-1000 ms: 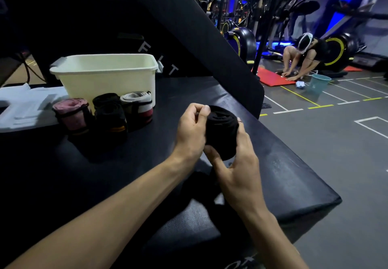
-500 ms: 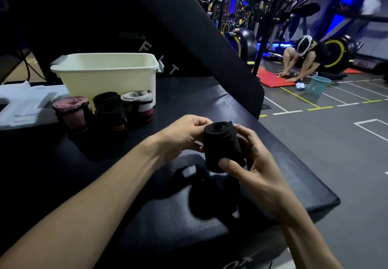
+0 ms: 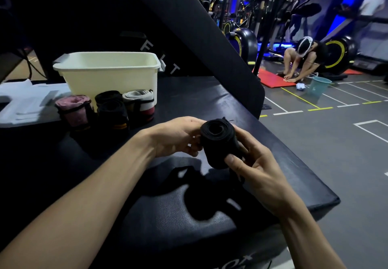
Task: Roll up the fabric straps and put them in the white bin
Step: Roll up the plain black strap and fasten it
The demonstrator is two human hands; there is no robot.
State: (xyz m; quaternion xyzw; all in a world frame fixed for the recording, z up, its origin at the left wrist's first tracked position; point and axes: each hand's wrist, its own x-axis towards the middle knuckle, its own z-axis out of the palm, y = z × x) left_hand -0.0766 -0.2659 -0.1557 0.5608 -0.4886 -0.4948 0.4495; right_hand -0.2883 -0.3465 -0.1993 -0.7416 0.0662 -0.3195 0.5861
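Black strap roll [image 3: 218,142]: soft fabric wound into a fat, nearly upright cylinder, spiral end facing up at us, held above the tabletop between both hands, and a loose tail drops down from it.
Left hand [image 3: 178,136]: fingers curled against the roll's left side, gripping it.
Right hand [image 3: 252,170]: wrapped round the roll from the right, thumb pressed flat on its lower front.
White bin [image 3: 109,75]: one, smooth rigid plastic, rectangular with a rolled rim, standing at the far left of the tabletop, well apart from the hands.
Finished rolls: four in a cluster touching the bin's front wall. There's the pink roll [image 3: 73,109], fuzzy, with a dark band; two black rolls [image 3: 111,107], one behind the other, the front one with a yellow stripe; and the grey-white roll [image 3: 139,105] with a red band.
Tabletop [image 3: 210,96]: black padded surface, fine pebbled texture, rounded edges.
White sheet [image 3: 23,103]: flat, pale, lying left of the rolls.
Floor [image 3: 315,142]: grey, painted with white and yellow lines.
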